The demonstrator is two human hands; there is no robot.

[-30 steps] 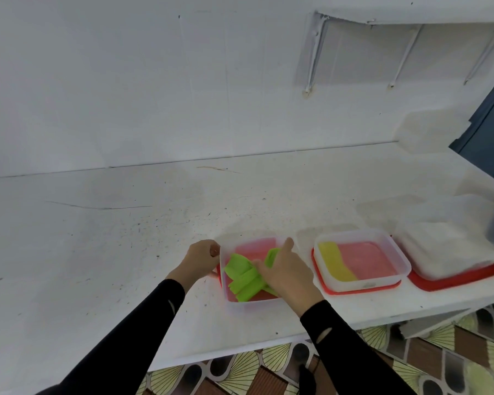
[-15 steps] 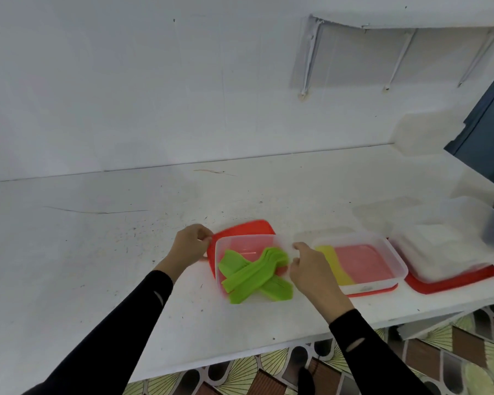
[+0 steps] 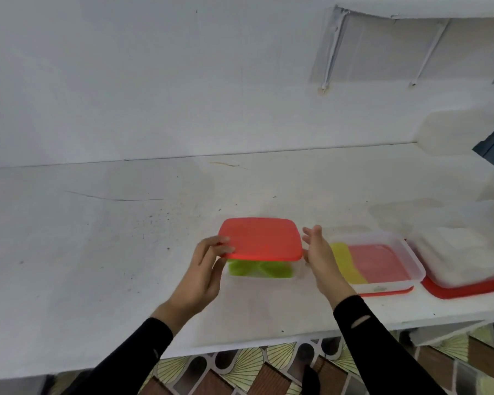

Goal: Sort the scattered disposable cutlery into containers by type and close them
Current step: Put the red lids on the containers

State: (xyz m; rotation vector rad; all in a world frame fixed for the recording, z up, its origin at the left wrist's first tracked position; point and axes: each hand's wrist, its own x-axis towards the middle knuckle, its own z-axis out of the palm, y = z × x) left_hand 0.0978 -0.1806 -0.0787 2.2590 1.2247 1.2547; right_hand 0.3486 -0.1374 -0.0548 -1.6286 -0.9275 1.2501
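White bench [image 3: 126, 252] against a white wall, everything happening near its front edge.

Left grip [image 3: 203, 269] is pinching the left edge of the red lid [image 3: 261, 238], thumb on top and fingers curling underneath. Right grip [image 3: 318, 252] is hanging open with straight fingers just beside the lid's right edge; can't tell if it's actually touching.

The lid is sitting over the clear container [image 3: 297, 269] that's holding the green cutlery [image 3: 257, 269]. To me it's looking like it's resting on top rather than snapped down, but I'm only guessing.

So I'm reading this as the closing step for the green box. What I'd be doing:
- Lining up all the corners first.
- Checking no green handle is poking over the rim.
- Bringing the right grip onto its side so both sides are pressing evenly, working round the rim instead of mashing the middle.

Thin plastic like this is probably flexing, so pushing one side only is likely popping the other back up or sliding the box.

Just to the right, a second container [image 3: 411, 266] with a yellow piece [image 3: 345, 262] is sitting open on its own red lid [image 3: 388, 293]. Beyond that a third container [image 3: 462, 258], contents whitish and blurry, is doing the same. Both are needing lids.
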